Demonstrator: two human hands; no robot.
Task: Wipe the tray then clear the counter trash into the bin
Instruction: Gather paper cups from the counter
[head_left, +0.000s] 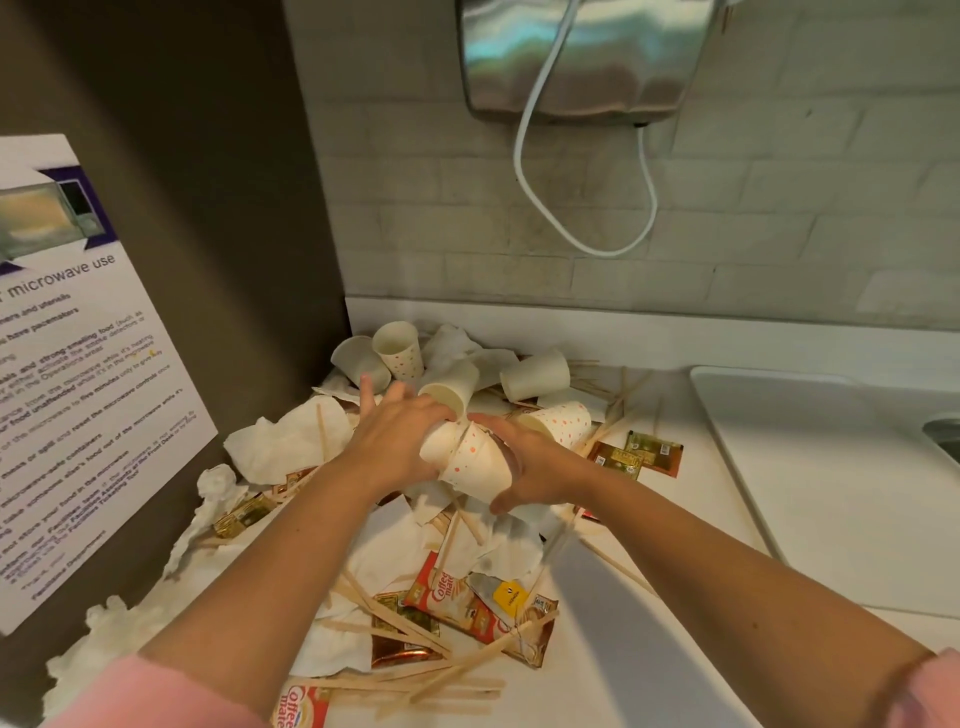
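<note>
A pile of trash covers the white counter (670, 493): paper cups (535, 375), crumpled napkins (291, 441), wooden stir sticks (410, 629) and creamer sachets (452, 592). My left hand (400, 431) and my right hand (535, 462) meet in the middle of the pile. Together they clasp a bunch of dotted paper cups (472, 460), the left hand on top, the right hand under and beside them. A white tray (810, 483) lies at the right on the counter. No bin is in view.
A dark cabinet side with a microwave-use notice (78, 374) stands at the left. A steel dispenser (582, 57) with a looping white cable (566, 228) hangs on the tiled wall behind. Brown sachets (639, 454) lie between the pile and the tray.
</note>
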